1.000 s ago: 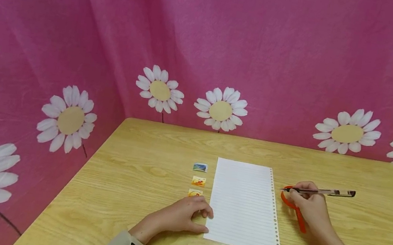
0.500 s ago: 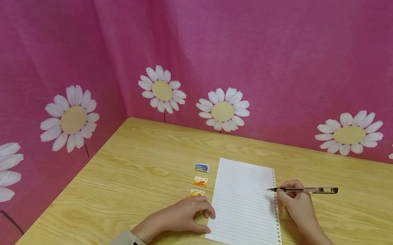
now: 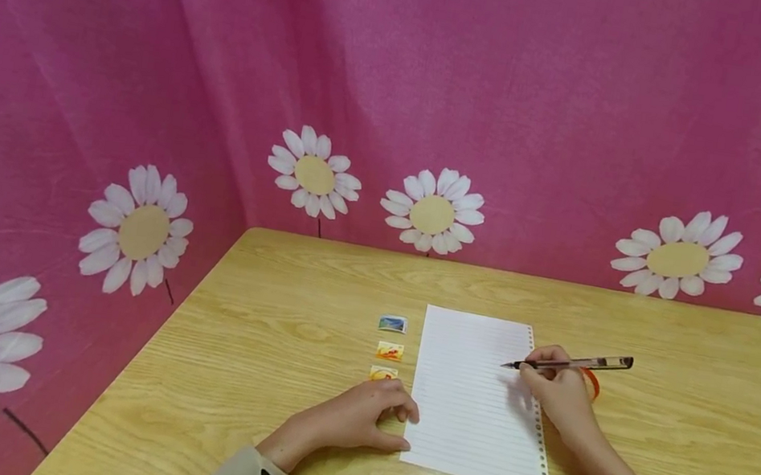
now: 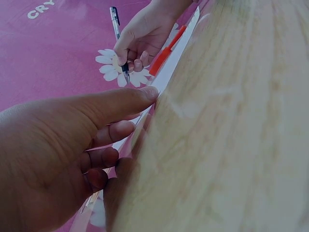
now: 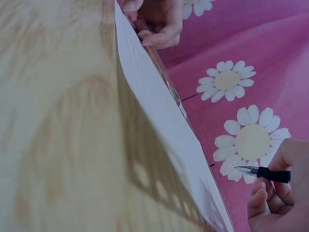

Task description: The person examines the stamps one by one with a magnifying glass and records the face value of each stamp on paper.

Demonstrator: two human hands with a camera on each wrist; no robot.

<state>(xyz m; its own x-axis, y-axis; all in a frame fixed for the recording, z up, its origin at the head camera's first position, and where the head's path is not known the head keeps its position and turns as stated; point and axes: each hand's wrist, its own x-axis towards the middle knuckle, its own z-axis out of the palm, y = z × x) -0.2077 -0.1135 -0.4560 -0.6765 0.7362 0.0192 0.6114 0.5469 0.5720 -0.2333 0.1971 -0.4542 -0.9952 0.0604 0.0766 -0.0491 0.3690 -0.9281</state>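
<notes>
A white sheet of lined paper (image 3: 467, 404), punched with holes along its right edge, lies on the wooden table (image 3: 281, 321). At its lower left edge rests my left hand (image 3: 355, 417); the thumb and fingers are loosely bent and touch the margin, pinching nothing. My right hand (image 3: 562, 397) pinches a pen (image 3: 596, 363) with a clear barrel and black grip. Its tip (image 5: 246, 170) hovers over the upper right part of the sheet in the right wrist view. Partly hidden behind that hand is a red ring-shaped thing (image 3: 592, 385) with a handle (image 4: 159, 62), perhaps a magnifying glass.
Three small stamp-like pictures form a column left of the sheet: a blue one (image 3: 393, 324), a yellow-red one (image 3: 389, 352) and a yellow one (image 3: 384, 374) close to my left fingers. A pink curtain (image 3: 550, 123) with white daisies hangs behind the table.
My right hand has moved left with the pen, from over the red ring-shaped thing to over the sheet's right side. The left hand has stayed at the paper's edge.
</notes>
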